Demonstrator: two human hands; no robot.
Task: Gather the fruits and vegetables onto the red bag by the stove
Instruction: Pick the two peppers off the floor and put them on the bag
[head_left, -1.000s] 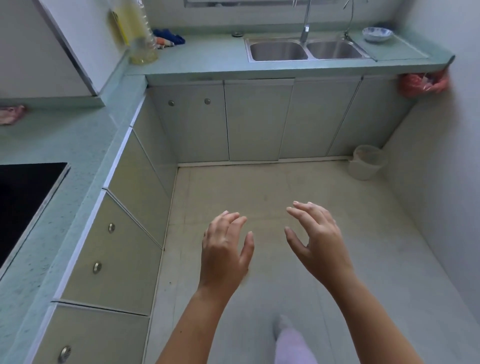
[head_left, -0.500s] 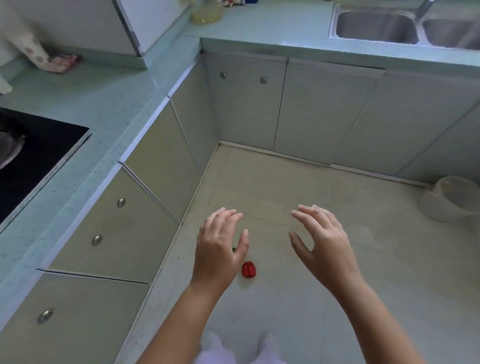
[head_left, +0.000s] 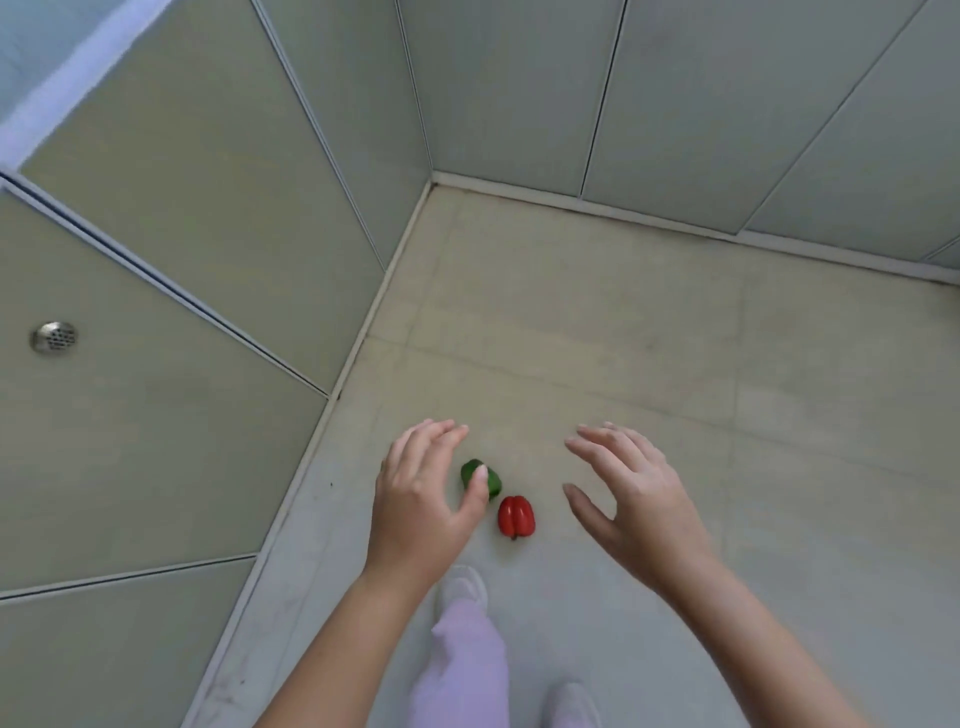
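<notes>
On the floor (head_left: 597, 322), between the two spread, empty hands, lie a glossy red pepper (head_left: 516, 516) and a green pepper (head_left: 474, 474), partly hidden by the left hand (head_left: 421, 499); the right hand (head_left: 636, 499) is apart.

No legible text or labels anywhere.

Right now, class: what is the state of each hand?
Left hand: open, fingers spread, holding nothing, above the green pepper on the floor.
Right hand: open, holding nothing, near the red pepper.
</notes>
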